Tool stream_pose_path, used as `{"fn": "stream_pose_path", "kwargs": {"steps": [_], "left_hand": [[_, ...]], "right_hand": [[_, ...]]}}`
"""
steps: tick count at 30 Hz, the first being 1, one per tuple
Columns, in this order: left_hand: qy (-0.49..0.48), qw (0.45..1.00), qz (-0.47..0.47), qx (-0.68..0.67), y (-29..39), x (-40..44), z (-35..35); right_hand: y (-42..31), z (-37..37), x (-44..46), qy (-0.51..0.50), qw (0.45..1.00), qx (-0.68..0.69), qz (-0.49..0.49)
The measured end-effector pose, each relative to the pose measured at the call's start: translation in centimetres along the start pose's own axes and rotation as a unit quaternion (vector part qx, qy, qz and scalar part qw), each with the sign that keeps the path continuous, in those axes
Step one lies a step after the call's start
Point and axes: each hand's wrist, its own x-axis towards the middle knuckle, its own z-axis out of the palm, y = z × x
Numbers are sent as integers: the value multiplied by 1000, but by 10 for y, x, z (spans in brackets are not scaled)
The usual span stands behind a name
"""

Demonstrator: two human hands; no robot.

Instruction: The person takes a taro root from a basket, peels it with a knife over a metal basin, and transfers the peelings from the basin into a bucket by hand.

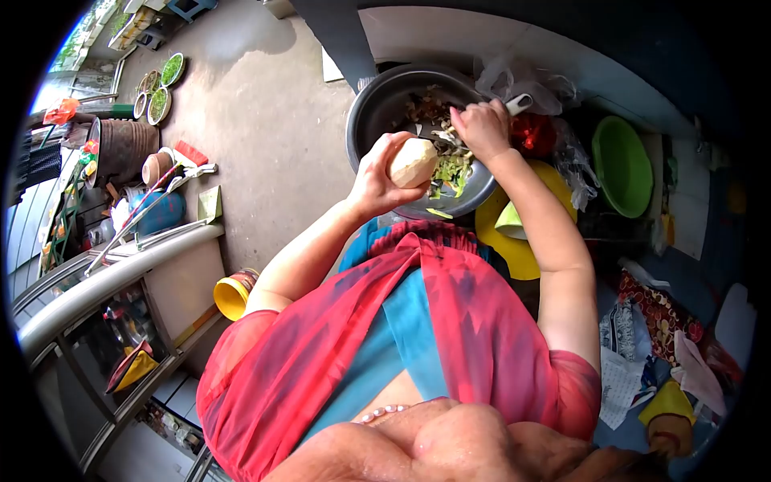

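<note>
My left hand [379, 178] is wrapped round a pale, peeled, roundish vegetable [413, 164], held over the near left part of a large grey basin [358, 104]. To its right, my right hand [484, 128] is closed round a tool with a white handle [520, 104]; the tool's working end is hidden or too small to make out. Green and brown peelings [451, 173] lie in the basin under and between my hands.
Right of the basin are a red shiny object [533, 135], clear plastic bags [530, 84], a green tub [622, 167] and a yellow round item [520, 255]. A yellow bucket [232, 297] lies by the metal railing [120, 277] at left. Potted plants [172, 70] stand farther off.
</note>
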Motion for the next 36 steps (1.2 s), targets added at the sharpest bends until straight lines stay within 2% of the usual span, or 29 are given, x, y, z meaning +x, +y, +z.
{"fn": "stream_pose_path", "kwargs": {"steps": [2,6,9,10,11,12,13,15,17,19,20,22,23,27,29,30,31,34,36], "left_hand": [[13,998,-35,-58,-2,-2,-3],[67,982,-151,-94,-21,-11,-10],[97,968,-197,-124,-30,-16,-8],[100,960,-214,-150,-28,-15,-7],[104,951,-231,-178,-23,-15,-6],[102,941,-250,-203,-19,-17,-6],[86,943,-243,-210,-20,-15,-8],[78,940,-236,-233,-24,-20,-3],[20,896,-277,-346,-20,-22,-7],[-19,881,-282,-380,-25,-23,-2],[-83,879,-285,-373,-28,-22,-4],[-154,902,-235,-328,-32,-15,1],[-189,908,-208,-311,-35,-13,5],[-229,876,-274,-326,-22,-5,11],[-227,872,-280,-330,-23,-7,12],[-225,866,-284,-346,-26,-9,13],[-217,859,-291,-362,-28,-10,13],[-187,836,-318,-406,-27,-14,10],[-192,814,-324,-442,-26,-14,10]], "right_hand": [[11,7,-4,19,999,42,20],[-7,-58,17,-19,972,214,91],[-5,-45,18,-114,896,393,173],[1,-4,7,-110,854,464,207],[-8,43,-12,-102,975,101,171],[3,80,-40,-290,953,-81,23],[1,92,-57,-259,961,-3,97],[-6,91,-60,-272,944,8,186],[-14,73,-55,-244,933,70,255],[-15,56,-45,-193,948,97,235],[-19,47,-43,-175,952,105,227],[-33,30,-42,-100,969,104,200],[-38,22,-41,-93,976,87,176],[-47,14,-47,-30,983,130,127],[-45,12,-53,-58,976,165,127],[-44,0,-54,-105,967,202,118],[-39,3,-57,-166,954,229,96],[-15,12,-70,-251,905,341,26],[-6,9,-82,-248,864,435,43]]}}
